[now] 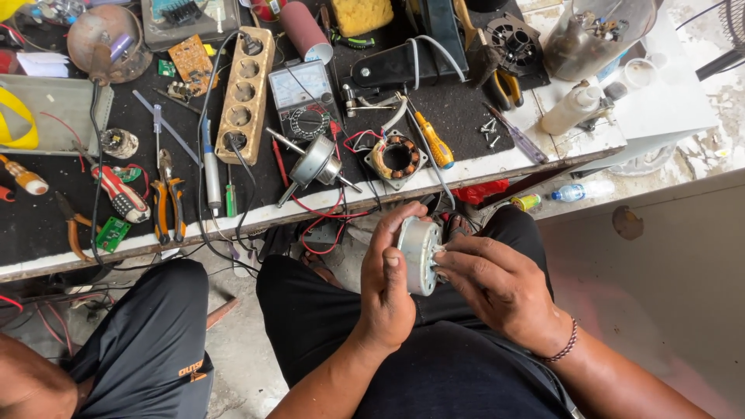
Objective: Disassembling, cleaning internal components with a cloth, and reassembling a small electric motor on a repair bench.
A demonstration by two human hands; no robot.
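A round silver motor housing (417,254) is held over the lap, edge-on to the camera. It is gripped by the left hand (390,281), fingers curled over its top rim and thumb laid flat against its near face. The right hand (497,285) is closed in a pinch on the small shaft end at the housing's right side; a beaded bracelet (566,345) is worn on that wrist.

Just above the hands, the workbench edge (497,161) is crowded. A stator with copper windings (396,157) and a loose rotor on its shaft (313,163) are set beyond the left hand, with red wires (330,213) hanging down between them and the housing. A yellow-handled screwdriver (433,142) lies beside the stator. An analog multimeter (302,97) and a wooden socket strip (244,95) are placed farther up. Orange-handled pliers (168,206) lie well left of the left hand.

Up and right of the right hand, loose screws (489,129) and a white squeeze bottle (570,110) are seen; a clear plastic bottle (583,190) lies under the bench, contents not discernible. Another person's dark-clothed knee (147,341) is seen at lower left.
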